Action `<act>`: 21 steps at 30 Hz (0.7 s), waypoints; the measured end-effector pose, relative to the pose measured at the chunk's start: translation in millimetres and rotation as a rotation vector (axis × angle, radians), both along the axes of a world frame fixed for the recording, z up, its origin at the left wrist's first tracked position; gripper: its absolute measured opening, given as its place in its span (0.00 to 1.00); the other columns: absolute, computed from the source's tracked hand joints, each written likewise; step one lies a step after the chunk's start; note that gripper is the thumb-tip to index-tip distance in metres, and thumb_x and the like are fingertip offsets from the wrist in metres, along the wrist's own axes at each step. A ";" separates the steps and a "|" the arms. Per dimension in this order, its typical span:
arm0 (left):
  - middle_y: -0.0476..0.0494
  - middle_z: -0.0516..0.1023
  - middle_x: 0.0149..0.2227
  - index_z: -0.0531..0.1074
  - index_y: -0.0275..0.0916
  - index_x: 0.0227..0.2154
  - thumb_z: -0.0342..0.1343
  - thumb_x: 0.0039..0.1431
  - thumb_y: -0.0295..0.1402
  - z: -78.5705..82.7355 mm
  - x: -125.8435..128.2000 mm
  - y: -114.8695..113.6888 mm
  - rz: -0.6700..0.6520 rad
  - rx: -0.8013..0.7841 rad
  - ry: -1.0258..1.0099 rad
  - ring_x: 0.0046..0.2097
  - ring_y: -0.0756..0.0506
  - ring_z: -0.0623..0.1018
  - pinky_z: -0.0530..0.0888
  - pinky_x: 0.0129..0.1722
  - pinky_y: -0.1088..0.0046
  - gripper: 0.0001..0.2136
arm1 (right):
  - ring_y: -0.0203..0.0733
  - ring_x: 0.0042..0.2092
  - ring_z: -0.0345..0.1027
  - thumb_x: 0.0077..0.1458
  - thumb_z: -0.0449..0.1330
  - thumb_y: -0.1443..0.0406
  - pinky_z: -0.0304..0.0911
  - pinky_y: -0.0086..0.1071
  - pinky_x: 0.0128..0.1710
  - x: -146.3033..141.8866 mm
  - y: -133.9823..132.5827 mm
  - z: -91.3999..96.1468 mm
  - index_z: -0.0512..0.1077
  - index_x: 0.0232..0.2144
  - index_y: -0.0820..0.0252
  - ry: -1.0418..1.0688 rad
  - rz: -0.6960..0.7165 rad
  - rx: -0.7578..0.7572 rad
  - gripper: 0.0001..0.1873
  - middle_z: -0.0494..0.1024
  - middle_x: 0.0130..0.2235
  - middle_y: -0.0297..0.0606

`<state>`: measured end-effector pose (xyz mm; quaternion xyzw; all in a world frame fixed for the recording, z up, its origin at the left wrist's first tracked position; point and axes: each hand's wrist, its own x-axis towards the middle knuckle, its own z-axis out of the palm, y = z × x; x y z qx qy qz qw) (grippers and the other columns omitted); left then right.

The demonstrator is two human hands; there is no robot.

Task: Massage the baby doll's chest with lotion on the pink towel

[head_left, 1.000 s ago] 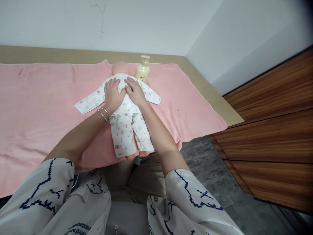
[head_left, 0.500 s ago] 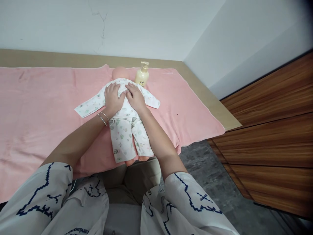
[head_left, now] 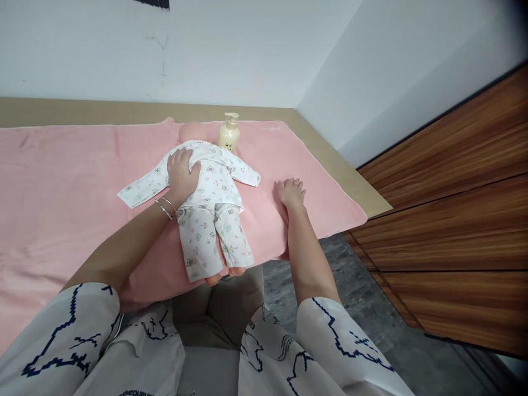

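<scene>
A baby doll (head_left: 212, 181) in white printed pyjamas lies on a pink towel (head_left: 74, 181), its head toward the wall and its feet at the table's near edge. Its face is out of sight; only the rounded back of the head shows. My left hand (head_left: 182, 175) rests flat on the left side of the doll's upper back, fingers extended. Apart from the doll, to its right, my right hand (head_left: 291, 192) lies on the towel with its fingers spread and nothing held. Beyond the doll's right shoulder stands a cream pump bottle (head_left: 229, 133).
Under the towel is a light wooden table (head_left: 264, 113), running along a white wall (head_left: 231, 55). Brown wood-grain panels (head_left: 454, 231) stand at the right, above a grey floor (head_left: 350, 286). The towel hangs over the table's front edge.
My right hand has left the doll's back and moved right onto the towel. My left hand stays on the doll. The view has shifted slightly.
</scene>
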<state>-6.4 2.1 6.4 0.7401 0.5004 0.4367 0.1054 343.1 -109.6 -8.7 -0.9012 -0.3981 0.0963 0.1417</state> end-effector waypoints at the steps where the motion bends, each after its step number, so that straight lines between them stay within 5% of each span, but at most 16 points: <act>1: 0.36 0.71 0.63 0.71 0.39 0.56 0.49 0.62 0.41 -0.4 -0.2 0.1 0.004 0.007 0.004 0.66 0.35 0.66 0.57 0.71 0.50 0.22 | 0.64 0.75 0.33 0.68 0.42 0.54 0.32 0.58 0.72 -3.0 1.0 -0.7 0.49 0.69 0.79 -0.008 0.000 0.007 0.38 0.44 0.73 0.64; 7: 0.39 0.72 0.62 0.72 0.41 0.56 0.51 0.62 0.40 -1.5 -0.2 -0.1 0.028 0.021 0.013 0.66 0.36 0.67 0.58 0.70 0.52 0.21 | 0.62 0.73 0.45 0.68 0.40 0.55 0.40 0.61 0.70 -21.3 3.6 8.6 0.59 0.65 0.71 -0.013 0.088 0.083 0.33 0.54 0.71 0.61; 12: 0.38 0.72 0.62 0.72 0.40 0.56 0.50 0.62 0.39 -1.1 1.0 -1.9 0.034 0.014 0.013 0.67 0.36 0.67 0.57 0.71 0.51 0.21 | 0.56 0.67 0.60 0.67 0.42 0.57 0.57 0.49 0.67 -41.8 15.4 23.1 0.65 0.63 0.69 0.035 0.184 0.172 0.31 0.66 0.66 0.56; 21: 0.35 0.71 0.63 0.72 0.37 0.56 0.49 0.62 0.39 -1.7 1.5 -4.2 0.037 0.010 0.013 0.67 0.35 0.66 0.57 0.71 0.50 0.22 | 0.50 0.67 0.63 0.60 0.45 0.66 0.62 0.46 0.65 -86.7 57.7 73.3 0.66 0.62 0.67 0.048 0.299 0.497 0.30 0.70 0.64 0.48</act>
